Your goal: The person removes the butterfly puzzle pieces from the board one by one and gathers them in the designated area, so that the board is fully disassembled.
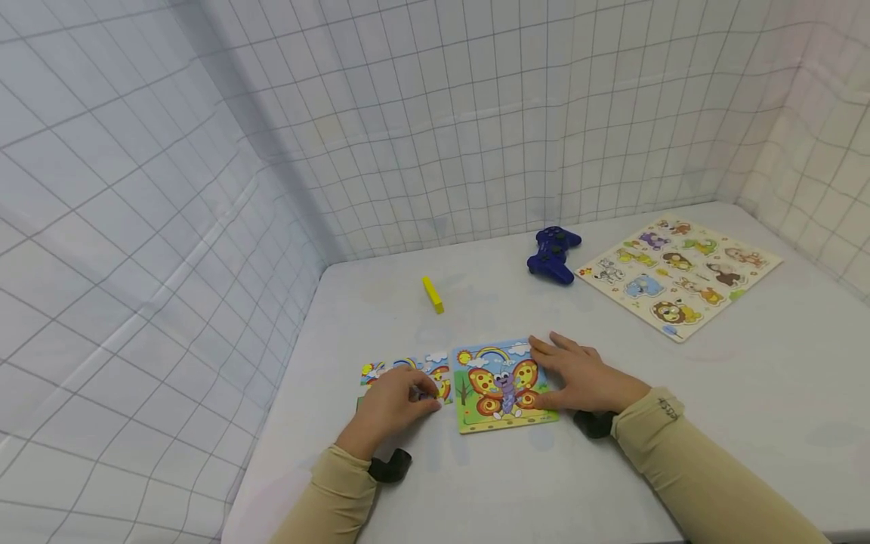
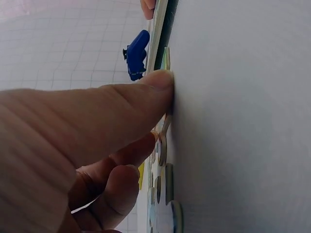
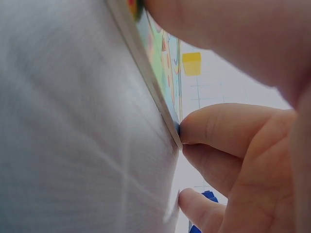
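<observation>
A square butterfly puzzle board [image 1: 506,423] lies flat on the table. My right hand [image 1: 587,378] rests over its right edge. Its thumb [image 3: 194,19] touches the board's face, and a fingertip [image 3: 192,127] meets the corner. To the left of the board, my left hand [image 1: 390,404] is over a group of loose picture pieces [image 1: 438,364] with sun, rainbow and cloud prints. Its thumb [image 2: 155,85] reaches down to the pieces at table level, apart from the bent fingers [image 2: 124,187]. Part of the group is hidden under that hand.
A yellow block [image 1: 433,295] lies behind the pieces. Farther back is a blue game controller [image 1: 553,255], and an animal puzzle board [image 1: 680,276] lies at the right. Grid-patterned white curtains [image 1: 442,136] enclose the table's back and sides.
</observation>
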### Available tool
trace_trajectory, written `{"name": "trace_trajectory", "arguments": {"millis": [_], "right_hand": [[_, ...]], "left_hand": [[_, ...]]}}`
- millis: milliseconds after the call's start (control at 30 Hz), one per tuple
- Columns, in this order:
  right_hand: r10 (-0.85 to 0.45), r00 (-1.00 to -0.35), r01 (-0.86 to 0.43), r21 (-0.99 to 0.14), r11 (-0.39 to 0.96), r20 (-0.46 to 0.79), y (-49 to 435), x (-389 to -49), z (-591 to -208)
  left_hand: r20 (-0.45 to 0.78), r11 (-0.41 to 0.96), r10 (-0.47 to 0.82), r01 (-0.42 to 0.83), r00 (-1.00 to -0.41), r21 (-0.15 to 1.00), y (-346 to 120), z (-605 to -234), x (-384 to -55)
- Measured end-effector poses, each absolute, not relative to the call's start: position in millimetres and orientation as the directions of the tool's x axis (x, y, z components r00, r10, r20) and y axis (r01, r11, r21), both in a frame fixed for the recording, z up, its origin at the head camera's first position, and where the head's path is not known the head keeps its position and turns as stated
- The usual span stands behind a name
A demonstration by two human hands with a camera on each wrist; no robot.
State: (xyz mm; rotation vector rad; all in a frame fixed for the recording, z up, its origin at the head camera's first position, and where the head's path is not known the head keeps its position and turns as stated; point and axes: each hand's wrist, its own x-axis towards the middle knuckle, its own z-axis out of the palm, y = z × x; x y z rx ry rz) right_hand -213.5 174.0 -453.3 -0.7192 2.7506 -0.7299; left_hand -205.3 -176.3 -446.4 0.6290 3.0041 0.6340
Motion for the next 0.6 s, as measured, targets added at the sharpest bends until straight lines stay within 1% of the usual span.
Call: {"name": "trace_trajectory", "arguments": {"millis": [100,233,367,467,533,600], "right_hand": [[-0.510,-0.857,-0.408,-0.510,0.757,-0.073,173.1,-213.8,-453.6],[-0.516,-0.853,-0.411,-0.507,0.758,-0.079,173.0,-214.8,-453.8],[-0.518,-0.853,-0.416,-0.512,0.751,-0.067,173.4,-215.2,-453.3],[-0.523,-0.852,-0.452,-0.487,0.747,-0.012,171.2,-213.5,-454.1],[-0.543,-0.839,-0.504,-0.449,0.738,0.050,166.5,-210.9,-454.7],[-0.579,-0.805,-0.574,-0.416,0.705,0.130,158.7,-206.9,-455.2]], "left_hand": [[0.085,0.837,0.390,0.392,-0.917,0.383,-176.9,-448.8,-204.3],[0.139,0.818,0.392,0.414,-0.909,0.400,-169.5,-452.5,-201.5],[0.172,0.762,0.463,0.490,-0.869,0.424,-150.6,-451.9,-196.2],[0.136,0.767,0.521,0.533,-0.842,0.358,-138.8,-451.0,-191.5],[0.107,0.791,0.525,0.531,-0.844,0.303,-135.2,-451.7,-188.9],[0.093,0.813,0.514,0.519,-0.853,0.265,-134.3,-453.2,-187.6]]}}
